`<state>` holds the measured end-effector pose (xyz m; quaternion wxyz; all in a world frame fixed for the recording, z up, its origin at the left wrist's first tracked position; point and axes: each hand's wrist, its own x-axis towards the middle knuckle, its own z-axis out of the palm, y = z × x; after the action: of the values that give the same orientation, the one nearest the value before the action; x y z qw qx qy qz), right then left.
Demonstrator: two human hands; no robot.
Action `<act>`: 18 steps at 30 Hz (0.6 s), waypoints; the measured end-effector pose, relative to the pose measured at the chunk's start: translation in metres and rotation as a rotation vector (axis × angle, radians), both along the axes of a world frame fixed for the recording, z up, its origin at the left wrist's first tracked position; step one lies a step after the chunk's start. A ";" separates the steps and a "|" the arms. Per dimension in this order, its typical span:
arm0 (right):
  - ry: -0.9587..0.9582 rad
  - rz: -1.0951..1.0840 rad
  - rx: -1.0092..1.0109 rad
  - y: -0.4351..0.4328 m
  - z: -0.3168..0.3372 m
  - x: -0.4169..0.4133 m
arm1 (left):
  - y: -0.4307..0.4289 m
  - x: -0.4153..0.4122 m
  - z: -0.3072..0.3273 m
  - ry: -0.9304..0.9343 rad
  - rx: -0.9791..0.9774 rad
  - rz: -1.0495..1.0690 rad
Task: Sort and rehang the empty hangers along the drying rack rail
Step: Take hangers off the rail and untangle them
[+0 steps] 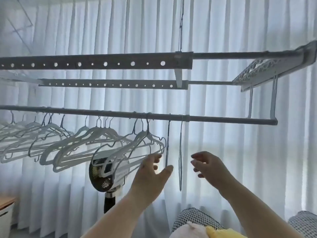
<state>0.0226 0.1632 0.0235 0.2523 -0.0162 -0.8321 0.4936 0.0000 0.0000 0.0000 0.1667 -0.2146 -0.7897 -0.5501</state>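
1. White pleated curtains (223,31) fill the background, lit from behind.
2. A fan (106,176) with a round dark grille stands on a black pole before them.
3. Black-and-white patterned fabric (193,219) lies at the bottom, beside something pink (190,231) and something yellow (221,233), perhaps cushions.
4. A white cabinet (6,213) with a wooden top sits lower left.

Pale empty hangers (143,134) in tilted clusters along the grey rail (223,118), 2 thin edge-on hangers (180,152) just right of them
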 end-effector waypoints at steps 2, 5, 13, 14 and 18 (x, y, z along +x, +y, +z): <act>0.027 -0.026 0.003 0.008 0.001 -0.021 | 0.010 -0.016 -0.001 -0.029 -0.039 0.039; -0.016 -0.036 0.017 0.007 0.002 -0.048 | 0.015 -0.033 -0.004 -0.098 -0.161 0.069; -0.164 -0.095 0.149 -0.007 0.004 -0.087 | 0.028 -0.059 -0.007 -0.132 -0.584 0.203; -0.182 -0.096 0.183 -0.008 0.003 -0.090 | 0.029 -0.063 -0.008 -0.102 -0.607 0.212; -0.219 -0.111 0.259 -0.010 0.000 -0.104 | 0.027 -0.079 -0.010 -0.045 -0.642 0.264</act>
<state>-0.0815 0.1530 0.0238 0.1870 -0.0830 -0.9091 0.3628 -0.0790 0.0265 -0.0103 0.1430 -0.1400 -0.9469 -0.2518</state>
